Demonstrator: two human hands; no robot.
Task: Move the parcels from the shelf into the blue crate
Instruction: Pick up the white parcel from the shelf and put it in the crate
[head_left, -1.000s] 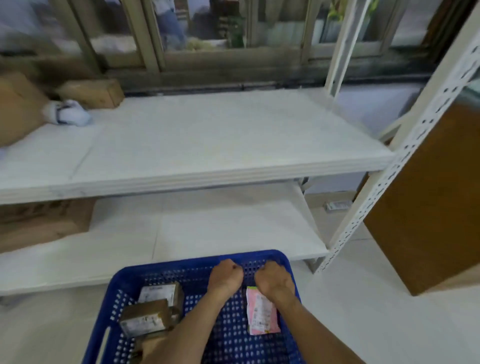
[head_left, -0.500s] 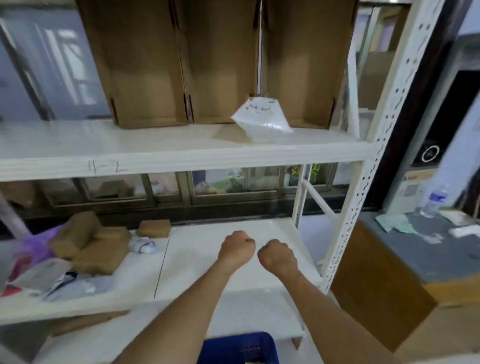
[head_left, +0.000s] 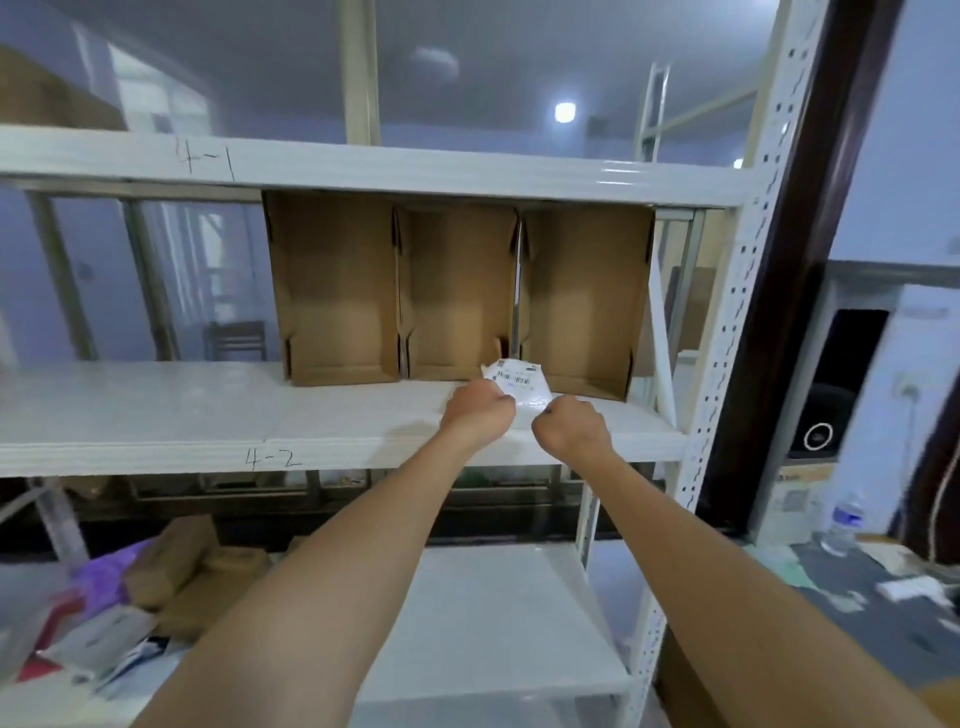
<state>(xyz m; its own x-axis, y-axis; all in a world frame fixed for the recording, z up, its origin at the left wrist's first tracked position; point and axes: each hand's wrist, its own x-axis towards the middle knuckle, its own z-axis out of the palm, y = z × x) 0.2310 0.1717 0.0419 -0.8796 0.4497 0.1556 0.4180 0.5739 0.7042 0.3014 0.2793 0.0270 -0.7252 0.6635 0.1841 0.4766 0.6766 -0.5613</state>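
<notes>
Reaching up to the shelf (head_left: 363, 415) marked 4-2, both hands are closing in on a white labelled parcel (head_left: 519, 387) lying at the far right of the board, just in front of the cardboard bins (head_left: 457, 291). The left hand (head_left: 478, 410) is covering the parcel's left edge, fingers curled and seemingly pinching it. The right hand (head_left: 571, 423) is sitting at its near right corner, fingers folded; whether it is gripping cannot be told. The parcel is lying between the 2 hands, slightly beyond them. No blue crate is showing.
</notes>
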